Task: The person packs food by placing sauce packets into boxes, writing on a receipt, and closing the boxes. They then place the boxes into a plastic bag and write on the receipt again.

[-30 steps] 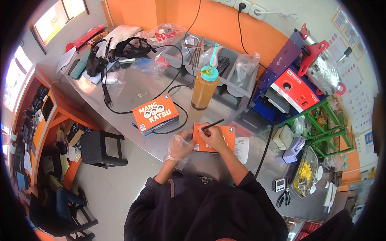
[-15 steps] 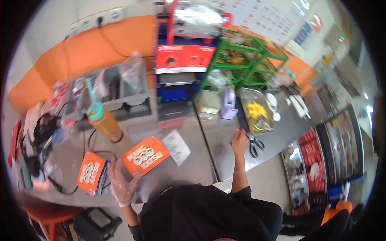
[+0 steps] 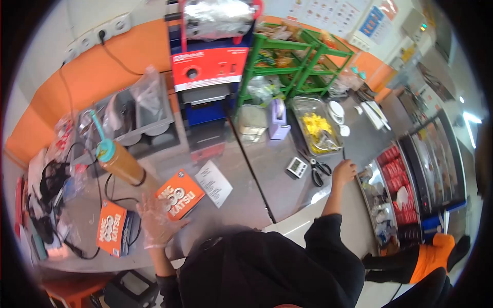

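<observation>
Just beside left hand (image 3: 156,220), orange box (image 3: 181,197)

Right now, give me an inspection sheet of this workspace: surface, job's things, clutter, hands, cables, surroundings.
Surface: metal counter, a dark seam across it.
Job's things: orange box with a white slip beside it; second box farther left.
Clutter: bottle, tape dispenser, timer, scissors.
Hands: left hand clear-gloved, open, overlapping the first box in view, contact unclear; right hand curled near the scissors, grip unclear.
Cables: black cable looping behind the second box.
Surroundings: red-fronted machine, green rack behind.
</observation>
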Demonstrator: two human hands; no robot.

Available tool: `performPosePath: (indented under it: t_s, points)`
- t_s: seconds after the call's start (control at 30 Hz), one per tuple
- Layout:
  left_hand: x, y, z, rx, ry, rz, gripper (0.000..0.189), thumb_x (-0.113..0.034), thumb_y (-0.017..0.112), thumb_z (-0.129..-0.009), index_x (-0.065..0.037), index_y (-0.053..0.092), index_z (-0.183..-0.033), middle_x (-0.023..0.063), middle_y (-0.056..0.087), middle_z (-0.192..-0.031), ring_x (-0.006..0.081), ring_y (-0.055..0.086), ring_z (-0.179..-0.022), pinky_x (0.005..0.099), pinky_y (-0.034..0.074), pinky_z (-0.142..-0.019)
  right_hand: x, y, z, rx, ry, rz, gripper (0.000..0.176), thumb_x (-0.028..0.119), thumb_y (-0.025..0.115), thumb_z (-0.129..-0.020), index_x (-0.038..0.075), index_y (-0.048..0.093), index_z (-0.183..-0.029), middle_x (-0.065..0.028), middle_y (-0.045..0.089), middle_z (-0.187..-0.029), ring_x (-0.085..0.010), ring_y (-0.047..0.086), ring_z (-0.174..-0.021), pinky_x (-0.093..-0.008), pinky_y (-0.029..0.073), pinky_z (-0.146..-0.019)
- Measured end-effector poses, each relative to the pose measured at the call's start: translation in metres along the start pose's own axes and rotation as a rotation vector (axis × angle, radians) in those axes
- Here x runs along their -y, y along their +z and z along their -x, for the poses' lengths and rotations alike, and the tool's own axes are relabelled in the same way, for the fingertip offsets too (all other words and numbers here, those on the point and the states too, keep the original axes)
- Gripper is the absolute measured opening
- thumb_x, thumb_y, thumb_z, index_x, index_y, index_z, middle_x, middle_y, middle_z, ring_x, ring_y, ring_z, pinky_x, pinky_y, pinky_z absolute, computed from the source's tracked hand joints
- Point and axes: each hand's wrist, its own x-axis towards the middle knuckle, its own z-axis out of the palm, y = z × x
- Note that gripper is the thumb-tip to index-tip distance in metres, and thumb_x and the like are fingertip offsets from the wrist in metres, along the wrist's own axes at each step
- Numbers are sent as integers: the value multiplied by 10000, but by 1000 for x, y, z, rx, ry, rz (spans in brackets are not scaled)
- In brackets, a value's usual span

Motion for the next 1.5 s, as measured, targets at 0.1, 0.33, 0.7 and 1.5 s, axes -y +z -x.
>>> performPosePath:
  t_s: [0.1,0.33,0.7,1.5]
  points:
    - [-6,-7,-3,141,-75,-72,816,-609,806,-515,-118,619,-1140,216,385,-1438,409,300,-1368,575,191,-1117,40,-8,43,-131,-181,-339,155,162,578,-882,80,587,-1013,-176,533,-1046,-370,498,-969,-473,400,-818]
    - [6,16,-3,-22,-24,48,651,-458,815,-571,-91,593,-1059,237,428,-1338,438,377,-1262,547,301,-1057,192,-52,191,673,-451,-1160,128,120,585,-878,16,617,-947,-122,637,-836,-254,609,-757,-357,480,-700]
    - [16,28,5,-240,48,320,588,-362,823,-582,-89,526,-1010,261,435,-1273,478,427,-1155,545,402,-953,267,-156,217,869,-502,-1372,279,-5,540,-906,103,430,-1139,-99,566,-835,-199,599,-747,-309,454,-654]
    - [23,19,4,-89,62,354,708,-492,765,-691,-217,556,-1310,219,349,-1429,456,337,-1292,519,351,-1031,269,-205,286,833,-1076,-1157,221,173,686,-836,180,705,-1055,-35,530,-892,-229,598,-750,-367,505,-658]
